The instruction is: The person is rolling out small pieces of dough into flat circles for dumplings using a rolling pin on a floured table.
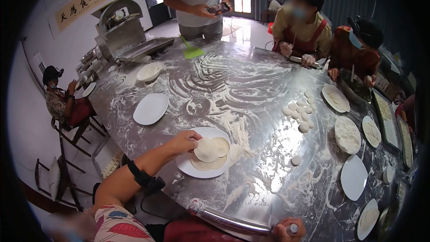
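Note:
My left hand (185, 142) pinches the edge of a thin round dough wrapper (206, 150). It holds the wrapper over a white plate (184, 169), where more flat dough wrappers (220, 147) lie overlapping. At the table's near edge, my right hand (289, 230) is wrapped round one end of a shiny metal rolling pin (237, 220). The pin's other end points left and rests near the table edge. A single small dough disc (296, 160) sits on the metal table (251, 179), up from my right hand.
Several dough pieces (301, 108) lie right of centre. White plates (151, 109) stand at left and right, one heaped with flour (347, 134). A green scraper (192, 52) lies at the back. Co-workers (302, 22) sit opposite; a standing person (199, 0) holds a phone. A machine (121, 29) stands back left.

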